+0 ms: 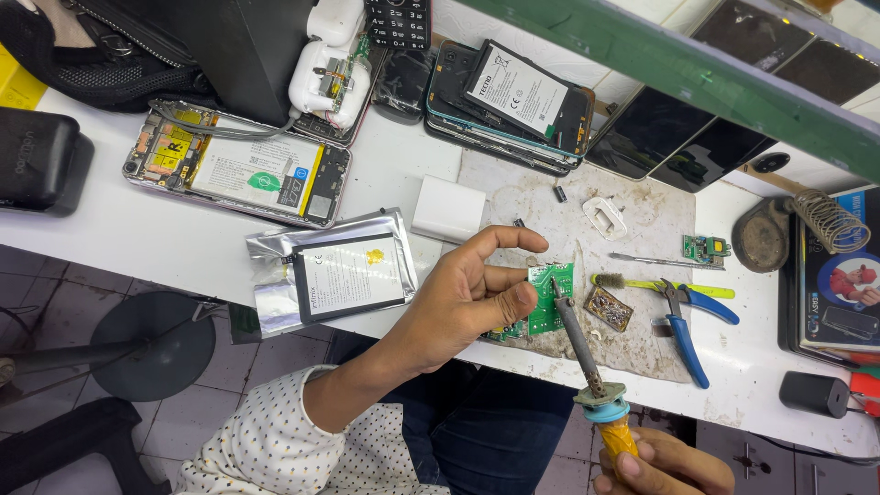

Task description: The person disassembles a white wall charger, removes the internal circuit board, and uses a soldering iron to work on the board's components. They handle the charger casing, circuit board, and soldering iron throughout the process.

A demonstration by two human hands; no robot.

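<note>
My left hand (467, 298) pinches a small green circuit board (548, 301) by its left edge, holding it over a stained work mat (632, 238) on the white bench. My right hand (662, 466), at the bottom edge of the view, grips the yellow handle of a soldering iron (579, 344). The iron's tip rests on the upper part of the green board, right beside my left thumb.
Blue-handled pliers (689, 323), a yellow brush, tweezers, a brass tip cleaner and a small green board lie on the mat's right side. An opened phone (238, 165), a phone battery on a silver bag (346, 273), stacked phones and a soldering stand (830, 220) surround it.
</note>
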